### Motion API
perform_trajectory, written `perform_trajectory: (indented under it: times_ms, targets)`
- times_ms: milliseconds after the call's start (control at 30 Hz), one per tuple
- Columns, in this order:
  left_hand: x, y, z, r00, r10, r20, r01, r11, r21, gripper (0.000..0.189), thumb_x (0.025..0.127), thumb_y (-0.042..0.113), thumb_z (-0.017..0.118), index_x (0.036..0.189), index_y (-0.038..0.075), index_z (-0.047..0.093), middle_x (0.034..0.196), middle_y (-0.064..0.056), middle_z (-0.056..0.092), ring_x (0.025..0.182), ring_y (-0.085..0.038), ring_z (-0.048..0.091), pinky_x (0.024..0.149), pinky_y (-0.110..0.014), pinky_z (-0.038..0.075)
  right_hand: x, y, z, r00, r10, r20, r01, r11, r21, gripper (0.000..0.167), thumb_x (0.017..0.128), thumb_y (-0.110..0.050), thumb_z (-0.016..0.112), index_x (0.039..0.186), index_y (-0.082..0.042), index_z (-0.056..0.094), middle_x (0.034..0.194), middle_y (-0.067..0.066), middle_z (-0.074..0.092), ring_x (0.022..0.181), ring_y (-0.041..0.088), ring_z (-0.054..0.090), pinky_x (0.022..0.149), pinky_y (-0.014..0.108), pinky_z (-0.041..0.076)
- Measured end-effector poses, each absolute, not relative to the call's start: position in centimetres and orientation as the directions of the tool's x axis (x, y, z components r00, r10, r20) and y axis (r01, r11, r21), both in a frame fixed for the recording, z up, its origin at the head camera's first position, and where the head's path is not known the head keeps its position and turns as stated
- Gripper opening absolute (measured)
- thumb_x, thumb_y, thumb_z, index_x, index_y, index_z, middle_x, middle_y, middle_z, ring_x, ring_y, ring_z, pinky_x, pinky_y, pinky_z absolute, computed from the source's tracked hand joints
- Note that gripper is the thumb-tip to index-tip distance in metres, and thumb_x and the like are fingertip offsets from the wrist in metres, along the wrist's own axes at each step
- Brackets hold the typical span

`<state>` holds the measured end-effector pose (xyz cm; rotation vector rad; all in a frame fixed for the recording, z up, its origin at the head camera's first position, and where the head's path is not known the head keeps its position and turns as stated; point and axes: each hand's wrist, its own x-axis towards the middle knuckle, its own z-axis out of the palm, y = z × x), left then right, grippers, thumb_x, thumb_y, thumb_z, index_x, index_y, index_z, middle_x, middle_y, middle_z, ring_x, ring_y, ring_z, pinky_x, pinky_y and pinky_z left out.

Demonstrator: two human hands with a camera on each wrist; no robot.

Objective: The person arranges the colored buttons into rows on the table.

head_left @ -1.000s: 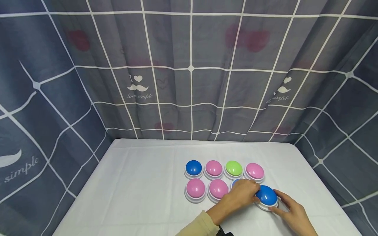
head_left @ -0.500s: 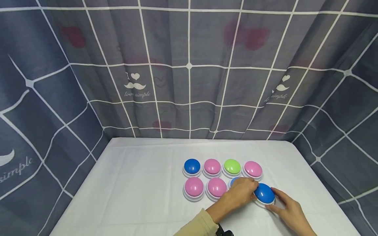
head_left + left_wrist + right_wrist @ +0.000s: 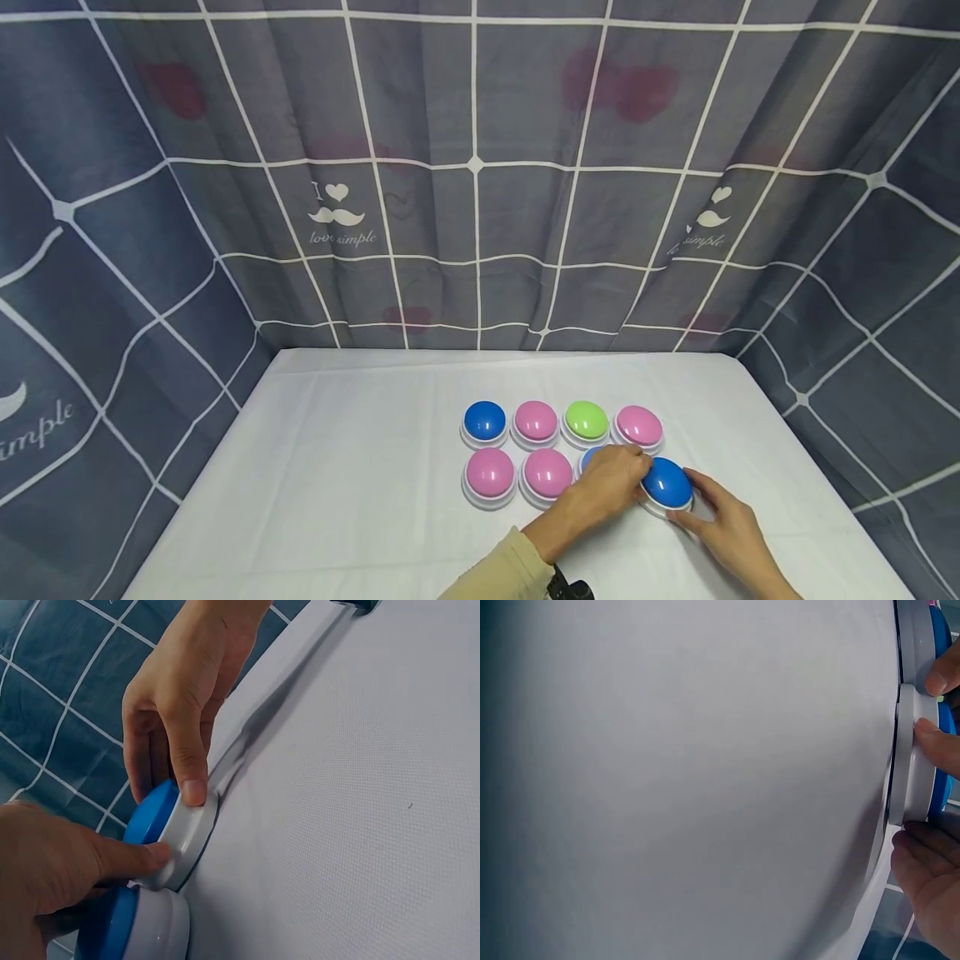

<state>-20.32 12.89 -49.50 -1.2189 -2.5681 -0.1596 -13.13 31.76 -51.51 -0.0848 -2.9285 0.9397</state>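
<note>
A blue dome button (image 3: 667, 483) on a white round base stands at the right end of the front row. My right hand (image 3: 729, 529) grips it from the right, thumb in front and fingers behind. My left hand (image 3: 617, 479) holds its left side, the thumb on the white base in the left wrist view. Directly left is another blue button (image 3: 109, 922), mostly hidden under my left hand in the head view. The two bases stand side by side, touching or nearly so. In the right wrist view, my right thumb (image 3: 941, 746) presses the held button's base.
Two pink buttons (image 3: 490, 473) continue the front row leftward. Behind them stand a blue button (image 3: 484, 422), a pink button (image 3: 536, 422), a green button (image 3: 587, 421) and another pink button (image 3: 639, 426). White cloth (image 3: 360, 467) covers the table; dark checked curtains (image 3: 420, 208) surround it.
Both hands have shifted the right-end blue button slightly back and left, closer in line with the front row. The head view has also shifted a little.
</note>
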Motion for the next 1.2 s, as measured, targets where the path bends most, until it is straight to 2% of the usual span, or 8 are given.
perform_trajectory:
  times_ms: [267, 533, 767, 900, 1000, 1100, 1200]
  targets:
    - [-20.3, 12.7, -49.6, -0.586, 0.728, 0.354, 0.767, 0.640, -0.045, 0.030, 0.077, 0.035, 0.085, 0.101, 0.023, 0.073, 0.093, 0.011, 0.066, 0.080, -0.003, 0.062, 0.072, -0.015, 0.047, -13.3, 31.7, -51.5, -0.992, 0.054, 0.110, -0.022, 0.808, -0.589, 0.076, 0.078, -0.024, 0.084, 0.137, 0.009, 0.048, 0.135, 0.037, 0.048, 0.126, 0.057, 0.040, 0.098, 0.070, 0.034]
    - [-20.3, 12.2, -50.0, -0.614, 0.692, 0.379, 0.745, 0.667, -0.012, 0.028, 0.074, 0.034, 0.087, 0.097, 0.023, 0.075, 0.089, 0.011, 0.065, 0.073, -0.003, 0.060, 0.065, -0.013, 0.046, -13.7, 31.3, -51.5, -0.996, 0.033, 0.086, -0.025, 0.802, -0.597, 0.076, 0.080, -0.025, 0.083, 0.138, 0.010, 0.047, 0.137, 0.037, 0.046, 0.127, 0.058, 0.039, 0.099, 0.069, 0.033]
    - [-20.5, 12.1, -49.9, -0.621, 0.686, 0.380, 0.733, 0.680, -0.030, 0.029, 0.074, 0.035, 0.087, 0.098, 0.024, 0.075, 0.090, 0.011, 0.066, 0.074, -0.003, 0.061, 0.066, -0.013, 0.047, -14.1, 31.1, -51.4, -0.997, 0.022, 0.078, -0.029, 0.806, -0.591, 0.077, 0.080, -0.024, 0.082, 0.139, 0.010, 0.045, 0.137, 0.038, 0.045, 0.127, 0.058, 0.038, 0.099, 0.069, 0.034]
    - [-20.5, 12.1, -49.8, -0.640, 0.680, 0.358, 0.722, 0.691, -0.023, 0.029, 0.075, 0.035, 0.086, 0.100, 0.024, 0.075, 0.092, 0.012, 0.066, 0.077, -0.002, 0.062, 0.068, -0.013, 0.047, -14.3, 31.1, -51.1, -0.999, 0.014, 0.039, -0.010, 0.822, -0.569, 0.081, 0.082, -0.029, 0.081, 0.140, 0.011, 0.043, 0.138, 0.039, 0.043, 0.128, 0.059, 0.037, 0.099, 0.069, 0.033]
    - [-20.3, 11.9, -49.7, -0.653, 0.673, 0.349, 0.719, 0.695, 0.004, 0.029, 0.077, 0.038, 0.085, 0.101, 0.024, 0.074, 0.095, 0.012, 0.067, 0.078, -0.001, 0.062, 0.067, -0.013, 0.046, -14.2, 31.1, -50.8, -1.000, 0.007, 0.019, -0.004, 0.859, -0.512, 0.085, 0.084, -0.040, 0.078, 0.140, 0.012, 0.042, 0.138, 0.040, 0.042, 0.127, 0.059, 0.037, 0.098, 0.070, 0.035]
    - [-20.1, 11.5, -49.5, -0.659, 0.662, 0.357, 0.719, 0.694, 0.041, 0.033, 0.079, 0.041, 0.083, 0.106, 0.023, 0.073, 0.099, 0.013, 0.067, 0.084, -0.001, 0.062, 0.069, -0.013, 0.047, -14.1, 31.2, -50.5, -0.996, -0.021, 0.088, -0.060, 0.887, -0.458, 0.083, 0.084, -0.045, 0.076, 0.136, 0.012, 0.045, 0.135, 0.039, 0.045, 0.124, 0.058, 0.042, 0.095, 0.070, 0.037]
    - [-20.1, 10.6, -49.0, -0.659, 0.650, 0.380, 0.721, 0.689, 0.073, 0.039, 0.083, 0.043, 0.079, 0.113, 0.021, 0.071, 0.105, 0.012, 0.067, 0.092, -0.002, 0.063, 0.077, -0.014, 0.048, -14.2, 31.1, -50.2, -0.973, -0.051, 0.224, -0.148, 0.886, -0.440, 0.073, 0.084, -0.038, 0.078, 0.132, 0.010, 0.051, 0.131, 0.036, 0.051, 0.120, 0.055, 0.047, 0.093, 0.069, 0.039]
